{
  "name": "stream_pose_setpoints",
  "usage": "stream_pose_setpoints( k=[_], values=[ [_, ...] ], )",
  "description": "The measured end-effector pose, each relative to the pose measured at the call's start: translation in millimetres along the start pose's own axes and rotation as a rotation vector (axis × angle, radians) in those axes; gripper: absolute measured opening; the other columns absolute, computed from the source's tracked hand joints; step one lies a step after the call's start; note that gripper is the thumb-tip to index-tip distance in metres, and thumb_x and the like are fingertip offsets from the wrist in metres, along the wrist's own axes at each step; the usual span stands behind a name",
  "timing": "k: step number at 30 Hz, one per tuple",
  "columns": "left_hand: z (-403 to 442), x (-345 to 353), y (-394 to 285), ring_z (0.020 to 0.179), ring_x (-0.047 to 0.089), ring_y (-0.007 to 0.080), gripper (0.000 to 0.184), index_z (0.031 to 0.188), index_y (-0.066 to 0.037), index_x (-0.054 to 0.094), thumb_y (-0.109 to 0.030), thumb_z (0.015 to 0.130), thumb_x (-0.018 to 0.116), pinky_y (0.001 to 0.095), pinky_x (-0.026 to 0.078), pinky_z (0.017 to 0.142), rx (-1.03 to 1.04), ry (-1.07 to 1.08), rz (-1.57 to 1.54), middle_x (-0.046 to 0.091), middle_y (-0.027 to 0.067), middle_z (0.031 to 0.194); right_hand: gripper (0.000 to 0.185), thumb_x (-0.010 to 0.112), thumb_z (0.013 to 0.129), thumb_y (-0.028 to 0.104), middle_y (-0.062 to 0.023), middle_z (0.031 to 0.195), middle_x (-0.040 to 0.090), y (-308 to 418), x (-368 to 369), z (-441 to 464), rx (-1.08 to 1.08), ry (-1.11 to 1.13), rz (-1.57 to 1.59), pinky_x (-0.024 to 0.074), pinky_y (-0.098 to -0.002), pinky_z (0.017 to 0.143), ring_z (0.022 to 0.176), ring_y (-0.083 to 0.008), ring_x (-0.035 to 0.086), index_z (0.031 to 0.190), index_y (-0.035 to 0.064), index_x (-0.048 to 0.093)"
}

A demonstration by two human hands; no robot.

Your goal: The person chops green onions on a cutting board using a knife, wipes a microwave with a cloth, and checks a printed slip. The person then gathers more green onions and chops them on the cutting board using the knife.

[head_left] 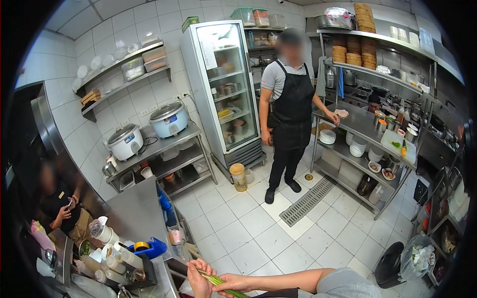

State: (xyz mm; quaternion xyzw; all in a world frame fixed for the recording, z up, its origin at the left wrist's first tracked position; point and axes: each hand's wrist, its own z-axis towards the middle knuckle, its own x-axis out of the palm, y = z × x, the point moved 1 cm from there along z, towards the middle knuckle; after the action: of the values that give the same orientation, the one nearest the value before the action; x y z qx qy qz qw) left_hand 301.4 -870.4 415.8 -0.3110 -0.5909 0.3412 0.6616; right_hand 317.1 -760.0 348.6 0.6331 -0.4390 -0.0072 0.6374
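At the bottom edge, my left hand (pixel 199 279) is closed around one end of a bunch of long thin green stalks (pixel 212 279), possibly scallions. My right hand (pixel 234 282) wraps the same bunch a little further along, its forearm reaching in from the right. The stalks slant down to the right, and their lower end runs out of frame. A steel counter (pixel 134 206) lies just left of my hands. On it stand several squeeze bottles (pixel 117 263) and a blue tape dispenser (pixel 151 247).
A co-worker in a black apron (pixel 293 109) stands by a steel prep table (pixel 357 119), one hand on its edge. Another person (pixel 64 203) is at the left. A glass-door fridge (pixel 223 89), a bucket (pixel 238 177), a floor drain (pixel 308 201) and a bag-lined bin (pixel 416 258) surround the floor.
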Motion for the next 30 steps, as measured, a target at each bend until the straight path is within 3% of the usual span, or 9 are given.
stream_pose_setpoints(
  k=[1,4,5,9,13,16,20,23,30],
  values=[
    [-1,14,11,0.057,0.040,0.0122,0.047,0.077,-0.012,0.038,-0.053,0.100,0.038,0.0294,0.041,0.052,-0.034,-0.013,-0.003,0.037,0.0010,0.071,0.026,0.065,0.092,0.031,0.0030,0.058,0.048,2,-8,-18,-0.001,-0.004,0.025,0.0344,-0.0221,0.039,0.042,-0.0070,0.043,0.083,0.0117,0.049],
    [-3,50,51,0.062,0.048,0.0126,0.018,0.104,-0.006,0.041,-0.025,0.103,0.041,0.0299,0.046,0.056,-0.134,0.090,-0.312,0.049,0.0055,0.079,0.026,0.066,0.091,0.031,0.0031,0.059,0.049,27,-22,-85,-0.017,-0.046,0.095,0.0354,-0.0221,0.040,0.042,-0.0071,0.044,0.083,0.0115,0.050],
    [-4,63,63,0.064,0.049,0.0148,0.023,0.108,-0.005,0.043,-0.027,0.103,0.039,0.0335,0.047,0.058,-0.147,0.049,-0.204,0.049,0.0058,0.079,0.026,0.066,0.091,0.031,0.0032,0.059,0.049,29,-28,-105,-0.030,-0.079,0.117,0.0355,-0.0220,0.040,0.042,-0.0071,0.044,0.082,0.0115,0.050],
    [-17,135,95,0.063,0.046,0.0146,0.024,0.111,-0.005,0.046,-0.023,0.101,0.035,0.0327,0.046,0.059,-0.189,0.044,-0.033,0.046,0.0047,0.077,0.027,0.066,0.092,0.030,0.0030,0.058,0.048,33,-55,-169,-0.080,-0.135,0.170,0.0351,-0.0220,0.040,0.041,-0.0073,0.043,0.079,0.0126,0.049],
    [-26,172,126,0.060,0.041,0.0109,0.017,0.110,-0.007,0.047,-0.016,0.099,0.038,0.0270,0.042,0.058,-0.358,0.170,-0.322,0.043,0.0026,0.074,0.034,0.061,0.095,0.028,0.0042,0.054,0.042,28,-80,-216,-0.062,-0.141,0.220,0.0299,-0.0218,0.040,0.040,-0.0062,0.036,0.069,0.0138,0.045],
    [-25,192,136,0.058,0.038,0.0088,0.017,0.110,-0.008,0.048,-0.015,0.099,0.037,0.0262,0.041,0.056,-0.319,0.344,-0.267,0.041,0.0016,0.073,0.037,0.059,0.096,0.028,0.0046,0.053,0.040,37,-83,-238,-0.067,-0.170,0.204,0.0275,-0.0216,0.040,0.040,-0.0052,0.034,0.066,0.0140,0.043],
    [-27,220,135,0.055,0.036,0.0084,0.014,0.106,-0.010,0.048,-0.019,0.100,0.038,0.0269,0.039,0.054,-0.311,0.240,-0.054,0.039,-0.0002,0.069,0.035,0.061,0.095,0.030,0.0040,0.052,0.042,46,-88,-253,-0.111,-0.236,0.060,0.0270,-0.0222,0.039,0.040,-0.0051,0.035,0.069,0.0135,0.044],
    [-20,225,135,0.055,0.037,0.0097,0.019,0.101,-0.009,0.049,-0.024,0.101,0.038,0.0293,0.040,0.056,-0.324,0.263,-0.113,0.040,0.0006,0.070,0.034,0.061,0.095,0.030,0.0032,0.054,0.044,50,-99,-254,-0.115,-0.169,0.077,0.0296,-0.0223,0.040,0.042,-0.0063,0.039,0.070,0.0124,0.047],
    [-13,218,142,0.070,0.046,0.0154,0.030,0.080,-0.008,0.047,-0.027,0.102,0.038,0.0338,0.046,0.071,-0.207,0.400,-0.106,0.044,0.0034,0.078,0.035,0.060,0.095,0.032,0.0018,0.058,0.046,68,-95,-255,-0.121,-0.210,0.151,0.0349,-0.0236,0.043,0.044,-0.0085,0.043,0.069,0.0117,0.048]
  ],
)
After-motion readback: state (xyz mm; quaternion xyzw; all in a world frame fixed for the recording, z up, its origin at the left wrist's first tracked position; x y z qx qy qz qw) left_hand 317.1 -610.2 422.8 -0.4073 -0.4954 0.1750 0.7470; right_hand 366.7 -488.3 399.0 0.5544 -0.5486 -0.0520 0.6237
